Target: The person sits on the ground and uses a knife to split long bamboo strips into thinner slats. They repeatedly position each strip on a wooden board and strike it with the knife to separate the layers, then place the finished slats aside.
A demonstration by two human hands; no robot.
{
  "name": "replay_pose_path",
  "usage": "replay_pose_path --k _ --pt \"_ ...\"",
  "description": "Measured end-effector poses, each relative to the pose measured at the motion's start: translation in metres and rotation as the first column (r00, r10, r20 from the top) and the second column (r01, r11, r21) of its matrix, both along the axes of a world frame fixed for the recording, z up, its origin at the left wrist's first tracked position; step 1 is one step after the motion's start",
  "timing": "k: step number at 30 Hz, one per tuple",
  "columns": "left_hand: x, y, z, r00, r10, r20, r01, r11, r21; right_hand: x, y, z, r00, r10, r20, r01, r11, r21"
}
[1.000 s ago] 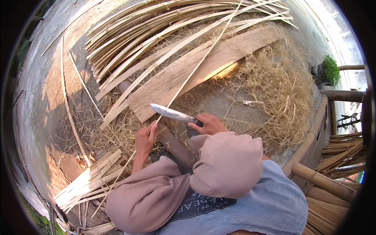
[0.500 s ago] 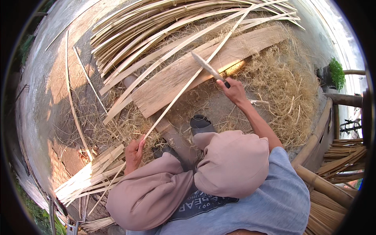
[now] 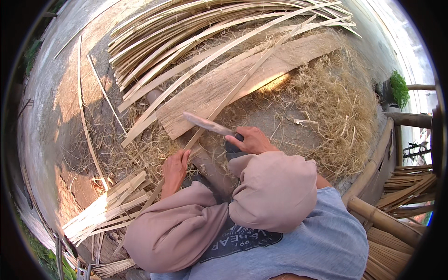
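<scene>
My left hand (image 3: 176, 168) is closed around a long thin bamboo strip (image 3: 234, 90). The strip slants from beside my left thigh, through the fingers, and over a wide wooden board (image 3: 205, 105) to the far right. My right hand (image 3: 253, 141) grips a knife (image 3: 206, 123) by its dark handle, near my right knee. The blade points left and lies across the strip, just beyond my left hand. Whether the edge touches the strip, I cannot tell.
Long bamboo strips (image 3: 154, 51) lie bundled beyond the board. Curly shavings (image 3: 345, 112) cover the ground at right. More cut strips (image 3: 109, 207) are piled at my left. A bamboo rail (image 3: 382, 219) and stacked strips (image 3: 406, 191) stand at the right.
The knife has come down and left, nearer my left hand. My left hand has shifted slightly right and away from me. The strip has slid back toward me, its broader face now showing.
</scene>
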State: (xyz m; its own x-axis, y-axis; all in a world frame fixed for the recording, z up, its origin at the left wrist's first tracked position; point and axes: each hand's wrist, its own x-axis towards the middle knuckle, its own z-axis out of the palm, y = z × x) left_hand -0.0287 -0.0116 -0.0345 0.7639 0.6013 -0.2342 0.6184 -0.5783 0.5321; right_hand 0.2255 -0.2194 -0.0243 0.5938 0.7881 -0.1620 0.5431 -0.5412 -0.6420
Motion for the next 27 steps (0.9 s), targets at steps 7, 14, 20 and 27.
replay_pose_path --k 7,14,20,27 --pt "0.001 -0.003 0.012 1.0 0.01 -0.023 -0.007 0.994 0.11 0.152 -0.032 -0.006 0.902 -0.389 0.189 0.399 0.917 -0.021" --pt "-0.001 -0.005 -0.004 0.999 0.036 0.003 -0.036 0.97 0.242 0.079 -0.008 0.014 0.994 -0.108 0.035 0.111 0.988 -0.105" --pt "-0.008 -0.002 -0.015 1.0 0.016 -0.023 -0.01 0.969 0.248 0.082 -0.027 0.0 0.977 -0.094 0.192 0.109 0.991 -0.071" --pt "0.009 0.0 0.005 0.999 0.0 -0.049 0.011 0.974 0.226 0.197 -0.056 0.016 0.88 -0.441 0.173 0.461 0.882 -0.095"
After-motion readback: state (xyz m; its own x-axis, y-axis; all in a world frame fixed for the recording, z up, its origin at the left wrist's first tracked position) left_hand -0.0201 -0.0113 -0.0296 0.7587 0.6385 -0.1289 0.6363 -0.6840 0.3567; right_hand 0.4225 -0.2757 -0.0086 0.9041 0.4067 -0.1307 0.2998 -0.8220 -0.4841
